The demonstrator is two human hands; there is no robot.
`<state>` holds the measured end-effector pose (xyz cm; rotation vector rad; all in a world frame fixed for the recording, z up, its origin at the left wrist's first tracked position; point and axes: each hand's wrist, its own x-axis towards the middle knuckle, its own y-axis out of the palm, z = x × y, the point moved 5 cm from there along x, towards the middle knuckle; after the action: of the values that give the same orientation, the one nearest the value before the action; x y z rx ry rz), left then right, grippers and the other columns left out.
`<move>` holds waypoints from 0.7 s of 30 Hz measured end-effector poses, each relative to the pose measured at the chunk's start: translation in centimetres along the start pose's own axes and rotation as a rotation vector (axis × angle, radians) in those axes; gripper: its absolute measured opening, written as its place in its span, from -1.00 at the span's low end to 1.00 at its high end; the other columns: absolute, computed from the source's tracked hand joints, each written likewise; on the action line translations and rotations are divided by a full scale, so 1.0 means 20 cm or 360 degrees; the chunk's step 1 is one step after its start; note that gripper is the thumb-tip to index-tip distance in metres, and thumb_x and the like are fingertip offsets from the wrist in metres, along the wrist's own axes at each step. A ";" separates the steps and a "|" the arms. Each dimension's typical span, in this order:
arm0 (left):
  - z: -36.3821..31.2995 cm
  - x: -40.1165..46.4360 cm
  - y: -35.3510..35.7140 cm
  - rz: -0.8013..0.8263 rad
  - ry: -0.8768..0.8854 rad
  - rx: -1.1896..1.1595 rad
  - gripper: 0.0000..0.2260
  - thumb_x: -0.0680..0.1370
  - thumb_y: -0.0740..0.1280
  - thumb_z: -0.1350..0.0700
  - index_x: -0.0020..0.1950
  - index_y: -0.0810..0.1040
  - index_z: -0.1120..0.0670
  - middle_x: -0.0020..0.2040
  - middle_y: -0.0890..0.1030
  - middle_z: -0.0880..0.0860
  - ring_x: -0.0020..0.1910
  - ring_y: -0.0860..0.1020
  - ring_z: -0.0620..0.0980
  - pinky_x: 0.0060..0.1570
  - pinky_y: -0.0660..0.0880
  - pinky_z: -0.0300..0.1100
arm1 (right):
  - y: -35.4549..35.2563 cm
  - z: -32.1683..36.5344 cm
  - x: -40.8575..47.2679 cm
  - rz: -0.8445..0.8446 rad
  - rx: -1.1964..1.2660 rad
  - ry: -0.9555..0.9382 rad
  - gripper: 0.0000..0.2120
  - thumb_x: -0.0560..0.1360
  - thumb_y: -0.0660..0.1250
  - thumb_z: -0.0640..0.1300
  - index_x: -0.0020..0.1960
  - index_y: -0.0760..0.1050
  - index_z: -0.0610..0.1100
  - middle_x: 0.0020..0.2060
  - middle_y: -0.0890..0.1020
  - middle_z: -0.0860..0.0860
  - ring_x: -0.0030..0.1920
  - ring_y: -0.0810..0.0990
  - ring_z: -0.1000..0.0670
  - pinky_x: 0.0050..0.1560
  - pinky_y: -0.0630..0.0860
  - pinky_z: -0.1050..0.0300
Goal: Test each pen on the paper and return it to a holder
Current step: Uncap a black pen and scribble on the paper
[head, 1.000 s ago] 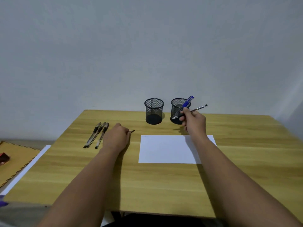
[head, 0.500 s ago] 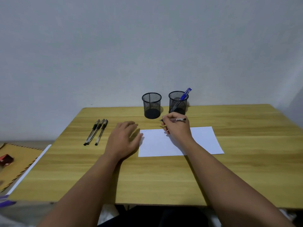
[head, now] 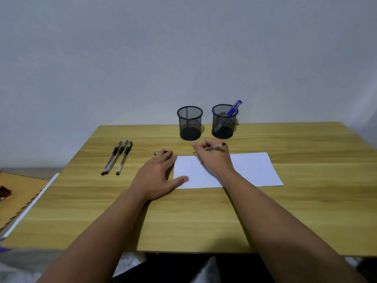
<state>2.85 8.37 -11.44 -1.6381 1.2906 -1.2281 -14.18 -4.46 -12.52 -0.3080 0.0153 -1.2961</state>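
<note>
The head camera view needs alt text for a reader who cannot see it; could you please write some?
A person's right hand holds a pen at the top left corner of a white sheet of paper on a wooden table, while the left hand steadies the sheet. Behind stand two black mesh holders, the right holder containing a blue pen; three pens lie to the left.

The right hand [head: 212, 158] gripped a pen [head: 216, 147] over the paper [head: 251, 170]; the left hand [head: 157, 176] lay flat, thumb on the sheet's edge, with three pens [head: 117, 157] beside it on the table [head: 204, 217].
</note>
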 end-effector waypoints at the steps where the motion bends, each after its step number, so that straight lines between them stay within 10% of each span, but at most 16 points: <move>1: 0.00 -0.01 0.00 -0.0016 0.0002 -0.0017 -0.21 0.48 0.26 -0.47 0.58 0.33 -0.04 0.61 0.27 -0.10 0.64 0.04 -0.09 0.47 0.22 -0.10 | 0.00 -0.01 0.00 -0.0007 0.0028 0.0021 -0.60 0.52 0.47 0.20 -0.29 0.58 -0.08 -0.41 0.66 -0.06 -0.33 0.67 -0.17 -0.30 0.62 -0.01; 21: 0.01 -0.02 -0.01 -0.0095 -0.0084 -0.0006 -0.23 0.41 0.24 -0.52 0.49 0.46 -0.11 0.54 0.37 -0.20 0.51 0.32 -0.14 0.39 0.35 -0.11 | 0.01 -0.04 0.01 -0.0029 -0.0014 -0.0003 -0.65 0.55 0.42 -0.11 -0.25 0.43 -0.35 -0.38 0.57 -0.29 -0.43 0.60 -0.03 -0.30 0.61 -0.03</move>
<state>3.01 8.85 -11.41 -1.7111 1.2202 -1.2099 -14.14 -4.74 -13.29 -0.3177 0.0166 -1.3139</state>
